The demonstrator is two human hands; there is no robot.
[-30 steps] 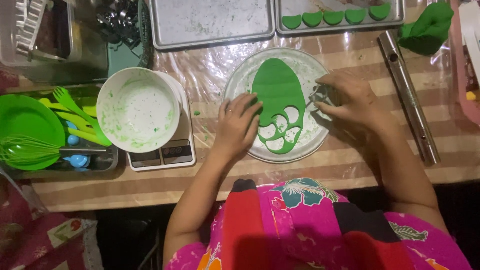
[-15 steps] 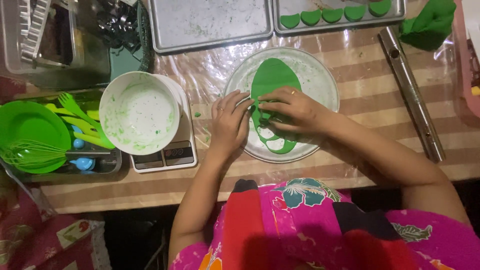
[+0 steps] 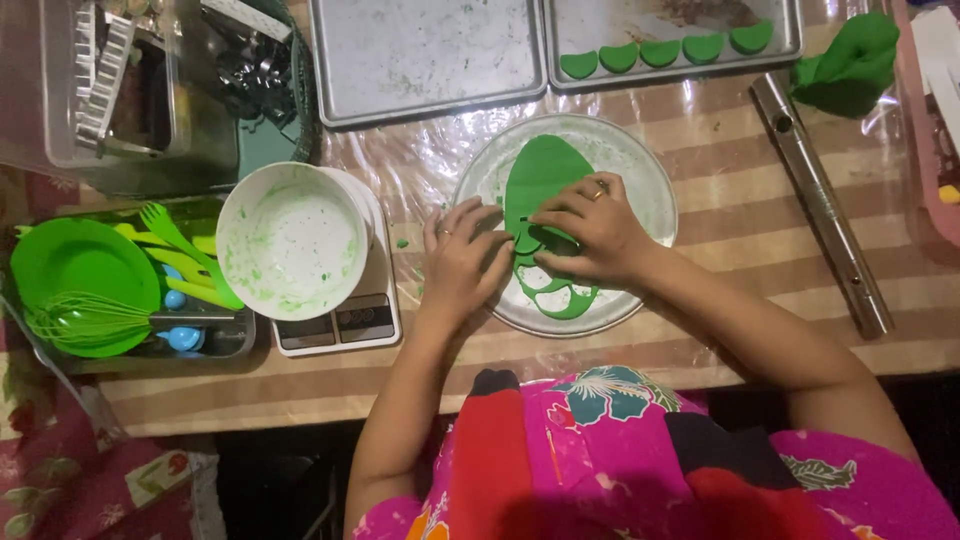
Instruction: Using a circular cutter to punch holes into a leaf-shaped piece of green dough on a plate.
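Note:
A flat oval sheet of green dough (image 3: 545, 165) lies on a round clear plate (image 3: 655, 195) in the middle of the table. Its near end has several round holes cut out. My right hand (image 3: 592, 235) lies over the middle of the sheet, fingers bent down on what looks like a small cutter, which is mostly hidden. My left hand (image 3: 460, 262) comes in from the plate's left rim. Its fingertips touch the dough's edge right beside my right fingers.
A white bowl (image 3: 290, 240) smeared green stands on a kitchen scale (image 3: 340, 325) to the left. Beyond lie two metal trays (image 3: 430, 60), the right one holding green half-rounds (image 3: 660, 52). A metal rolling pin (image 3: 820, 205), a dough lump (image 3: 850, 65) and a green plate with a whisk (image 3: 80, 290) are nearby.
My right hand has moved from the plate's right rim to the middle of the dough sheet. My left hand has shifted slightly left, to the sheet's left edge.

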